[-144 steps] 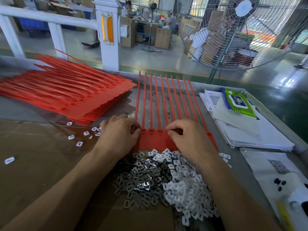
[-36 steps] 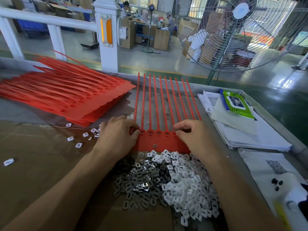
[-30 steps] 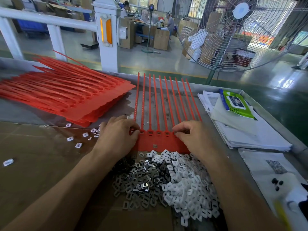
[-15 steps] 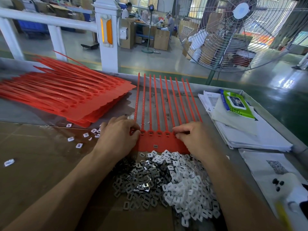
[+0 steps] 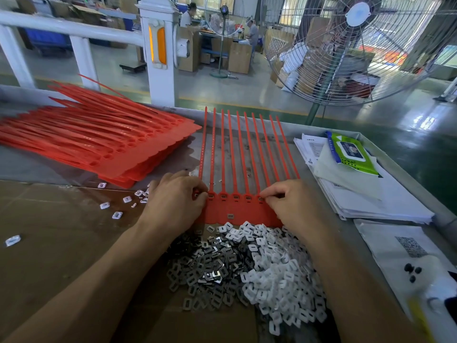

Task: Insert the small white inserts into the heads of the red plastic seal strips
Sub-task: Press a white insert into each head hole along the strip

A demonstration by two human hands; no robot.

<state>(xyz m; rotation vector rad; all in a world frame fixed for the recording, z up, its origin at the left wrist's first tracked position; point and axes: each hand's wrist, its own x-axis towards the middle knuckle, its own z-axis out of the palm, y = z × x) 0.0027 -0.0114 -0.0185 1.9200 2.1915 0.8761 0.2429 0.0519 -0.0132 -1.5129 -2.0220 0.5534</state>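
White inserts (image 5: 277,273) lie heaped on the brown cardboard (image 5: 49,243) at the near edge, between the forearms, mixed with darker metallic pieces (image 5: 210,263) on the heap's left side. Just beyond, a joined sheet of red seal strips (image 5: 237,209) lies flat with its tails pointing away; 5 heads show between the hands, the rest are hidden. Left hand (image 5: 173,204) curls its fingertips onto the leftmost head. Right hand (image 5: 291,204) pinches at a head; whether it holds an insert cannot be seen. Further left lies a stack of red strips (image 5: 99,142); to the right, papers (image 5: 371,201) under a green wipes pack (image 5: 351,154), print illegible.
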